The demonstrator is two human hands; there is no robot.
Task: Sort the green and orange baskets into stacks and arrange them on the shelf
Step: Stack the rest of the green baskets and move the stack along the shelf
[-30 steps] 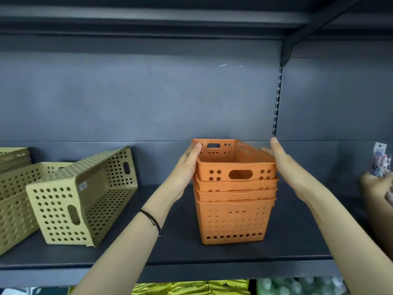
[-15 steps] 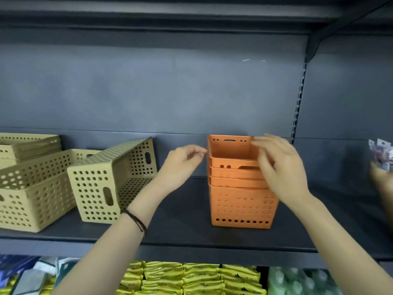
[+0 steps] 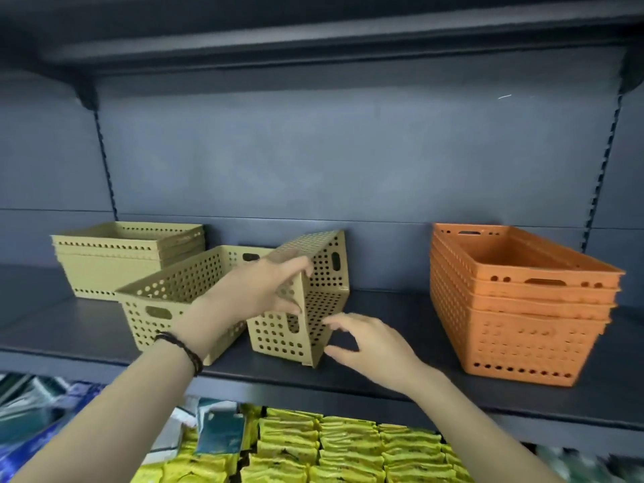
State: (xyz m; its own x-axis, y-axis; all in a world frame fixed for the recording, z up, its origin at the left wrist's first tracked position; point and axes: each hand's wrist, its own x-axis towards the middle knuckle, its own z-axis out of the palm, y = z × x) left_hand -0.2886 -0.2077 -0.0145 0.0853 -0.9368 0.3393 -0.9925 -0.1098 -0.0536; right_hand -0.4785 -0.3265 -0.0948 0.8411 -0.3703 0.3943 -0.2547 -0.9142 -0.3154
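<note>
Left hand (image 3: pixel 256 294) grips tipped green basket (image 3: pixel 306 301) (empty).

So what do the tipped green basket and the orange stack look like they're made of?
Tipped green basket: looks like thin moulded plastic with a matte finish, judging by its even round holes, cut-out handle slot and uniform colour. The left hand grips its edge. Orange stack: apparently the same kind of plastic, slightly glossier, with nested rims and moulded handle slots. Shelf: probably painted metal, dark and matte.
</note>
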